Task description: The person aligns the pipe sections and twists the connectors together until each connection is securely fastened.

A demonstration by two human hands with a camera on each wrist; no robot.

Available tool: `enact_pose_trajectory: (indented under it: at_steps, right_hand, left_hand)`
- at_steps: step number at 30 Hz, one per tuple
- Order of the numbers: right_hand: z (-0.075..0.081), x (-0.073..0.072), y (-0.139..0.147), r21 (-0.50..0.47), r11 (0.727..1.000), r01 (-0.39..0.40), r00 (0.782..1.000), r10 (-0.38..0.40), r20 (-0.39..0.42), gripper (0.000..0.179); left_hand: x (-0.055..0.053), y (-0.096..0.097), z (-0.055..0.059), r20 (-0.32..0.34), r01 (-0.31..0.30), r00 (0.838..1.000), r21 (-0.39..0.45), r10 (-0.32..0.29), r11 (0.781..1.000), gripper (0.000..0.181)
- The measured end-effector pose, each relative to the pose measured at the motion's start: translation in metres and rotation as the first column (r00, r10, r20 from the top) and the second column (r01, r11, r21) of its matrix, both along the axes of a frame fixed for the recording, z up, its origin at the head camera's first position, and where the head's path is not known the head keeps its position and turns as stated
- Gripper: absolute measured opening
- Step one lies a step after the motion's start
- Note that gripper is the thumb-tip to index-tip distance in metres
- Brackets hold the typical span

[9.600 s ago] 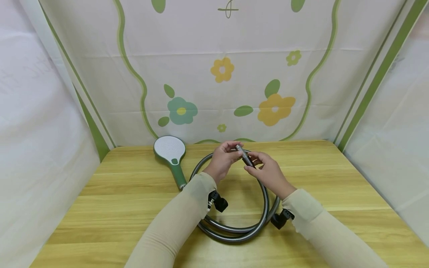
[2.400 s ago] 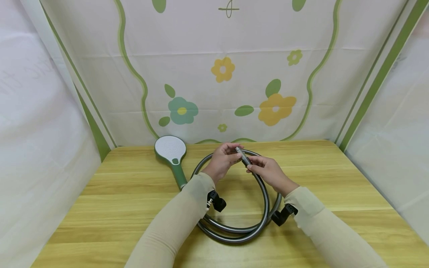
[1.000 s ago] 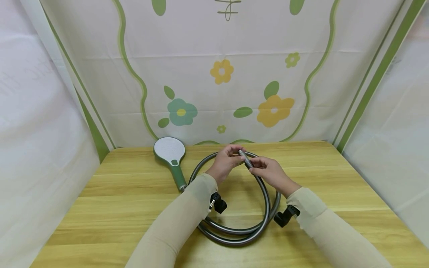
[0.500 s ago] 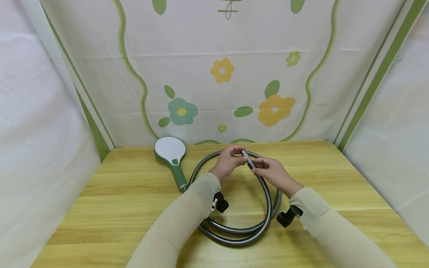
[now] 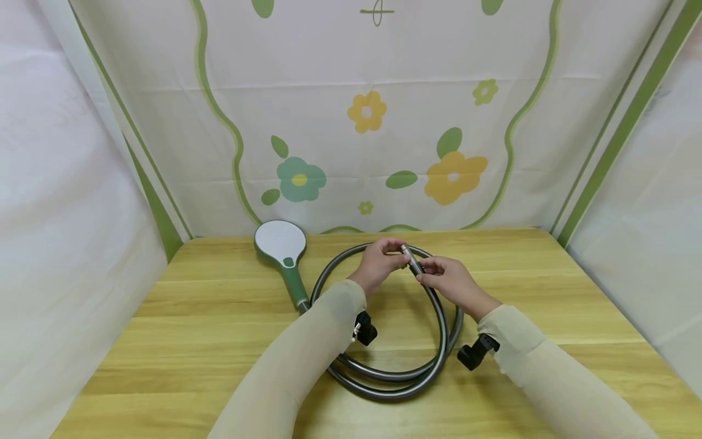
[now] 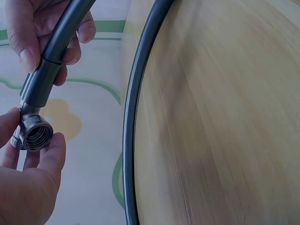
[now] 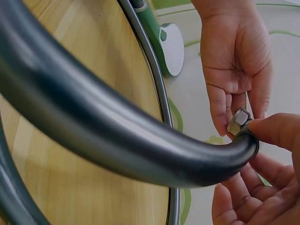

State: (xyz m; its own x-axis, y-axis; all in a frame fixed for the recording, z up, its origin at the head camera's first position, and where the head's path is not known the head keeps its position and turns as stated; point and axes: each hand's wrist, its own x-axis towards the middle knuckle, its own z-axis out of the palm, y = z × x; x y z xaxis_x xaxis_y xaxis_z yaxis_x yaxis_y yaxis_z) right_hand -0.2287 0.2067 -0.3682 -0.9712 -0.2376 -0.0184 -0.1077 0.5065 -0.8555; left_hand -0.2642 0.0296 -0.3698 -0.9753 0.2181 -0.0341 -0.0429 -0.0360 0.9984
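Observation:
My left hand (image 5: pixel 378 265) pinches the metal nut (image 6: pixel 37 135) at the free end of a dark grey shower hose (image 5: pixel 440 323). Internal threads show in the nut's opening in the left wrist view, where it sits tilted on the fitting. Just behind it, my right hand (image 5: pixel 452 283) grips the hose by its dark end sleeve (image 6: pixel 41 83), thumb on one side and fingers on the other. In the right wrist view the nut's hexagonal flats face the camera. The hose loops in a coil on the table and runs to a green-handled shower head (image 5: pixel 280 241) with a white face.
The wooden table (image 5: pixel 208 366) backs onto a white flower-print curtain (image 5: pixel 362 55), with plain white sheets at both sides. Black wrist cameras hang under both sleeves, the right one (image 5: pixel 477 352) just outside the hose coil.
Both hands have drifted a little to the right with the hose end between them, keeping their holds. The shower head lies where it was; the head view has shifted only slightly.

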Motion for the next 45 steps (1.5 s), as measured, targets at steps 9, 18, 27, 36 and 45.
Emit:
enact_pose_trajectory:
  at_steps: [9, 18, 27, 36, 45]
  right_hand:
    - [-0.001, -0.001, 0.001, 0.038, 0.999, 0.015, 1.0, -0.016, 0.017, 0.04]
    - [-0.006, 0.0, 0.004, 0.04, 0.999, 0.025, 0.999, -0.026, 0.033, 0.038]
    - [-0.009, 0.001, 0.008, 0.067, 0.997, 0.036, 0.999, -0.038, 0.03, 0.036]
    - [-0.015, 0.001, 0.011, 0.065, 0.997, 0.041, 0.998, -0.044, 0.052, 0.036]
    - [-0.02, 0.001, 0.014, 0.061, 0.997, 0.056, 0.997, -0.059, 0.05, 0.033]
  left_hand:
    - [-0.002, 0.005, -0.005, -0.015, -0.005, 1.0, -0.043, 0.004, 0.999, 0.031]
    - [-0.002, 0.008, -0.008, -0.03, 0.017, 0.999, -0.092, -0.02, 0.996, 0.034]
    - [-0.003, 0.008, -0.014, -0.021, 0.016, 1.0, -0.18, -0.02, 0.984, 0.026]
    - [-0.004, 0.011, -0.017, -0.022, 0.033, 0.999, -0.181, -0.037, 0.983, 0.023]
    - [-0.004, 0.018, -0.021, -0.021, 0.029, 0.999, -0.18, -0.033, 0.983, 0.025]
